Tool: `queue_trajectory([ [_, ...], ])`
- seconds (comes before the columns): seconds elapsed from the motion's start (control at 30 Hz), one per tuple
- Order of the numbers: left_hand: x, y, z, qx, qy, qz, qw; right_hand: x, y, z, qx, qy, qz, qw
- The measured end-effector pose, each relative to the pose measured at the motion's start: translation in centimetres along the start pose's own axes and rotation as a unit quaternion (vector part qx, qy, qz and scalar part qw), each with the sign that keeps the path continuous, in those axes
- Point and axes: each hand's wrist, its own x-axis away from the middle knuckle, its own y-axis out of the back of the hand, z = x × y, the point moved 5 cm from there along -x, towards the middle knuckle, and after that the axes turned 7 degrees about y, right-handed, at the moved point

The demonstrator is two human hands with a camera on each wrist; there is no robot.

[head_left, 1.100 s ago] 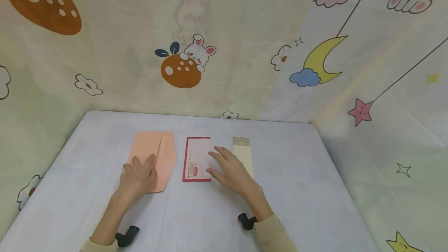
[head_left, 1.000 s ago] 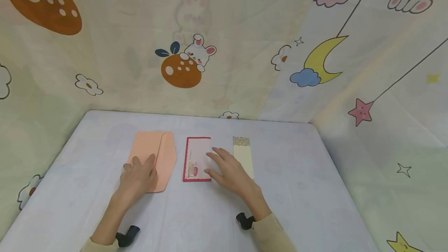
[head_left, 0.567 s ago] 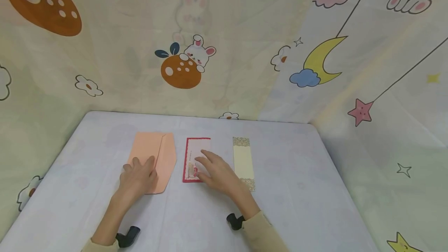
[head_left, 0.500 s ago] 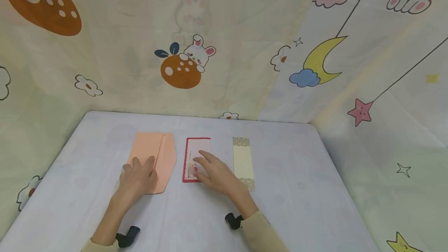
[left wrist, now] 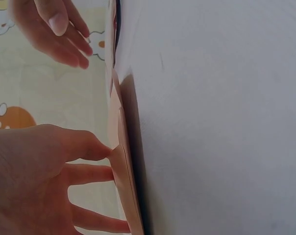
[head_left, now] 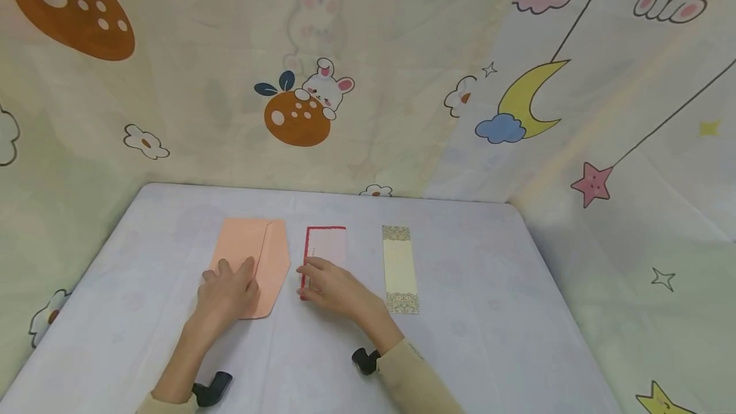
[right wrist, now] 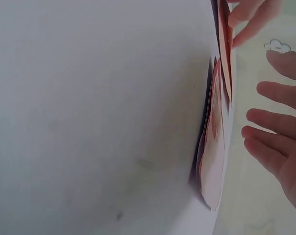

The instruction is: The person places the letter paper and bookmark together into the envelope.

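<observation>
My left hand [head_left: 225, 289] rests its spread fingertips on a peach envelope [head_left: 244, 238] lying flat at the left of the table. In the left wrist view, the thumb and fingers of that hand [left wrist: 35, 181] press down on the envelope [left wrist: 122, 171] from above. A pale pink card with a red border [head_left: 329, 245] lies to the envelope's right. Over the card's lower half hovers my right hand [head_left: 339, 289], fingers extended and holding nothing. The right wrist view shows a gap between those fingers and the folded card [right wrist: 212, 156], whose layers stand slightly apart.
A cream paper strip [head_left: 398, 267] with gold patterned ends lies right of the card. All of it is on a white-covered table [head_left: 489, 337]. Patterned cloth [head_left: 397, 114] hangs behind and at the sides. A black device [head_left: 213, 390] is strapped at each wrist.
My right hand has moved left and slightly down, from the card's right edge across to its left edge, uncovering the cream strip. The left hand has stayed on the envelope.
</observation>
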Motion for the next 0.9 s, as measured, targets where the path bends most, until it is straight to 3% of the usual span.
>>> queue_trajectory([
  [0.53,-0.1,-0.2,0.2,-0.028,-0.007,-0.013,0.9995,-3.0,-1.8,2.0,0.000,0.005,0.072,0.997],
  [0.9,-0.1,0.0,0.0,-0.027,0.004,0.013,0.9996,-3.9,-3.0,2.7,0.040,-0.032,0.087,0.995],
])
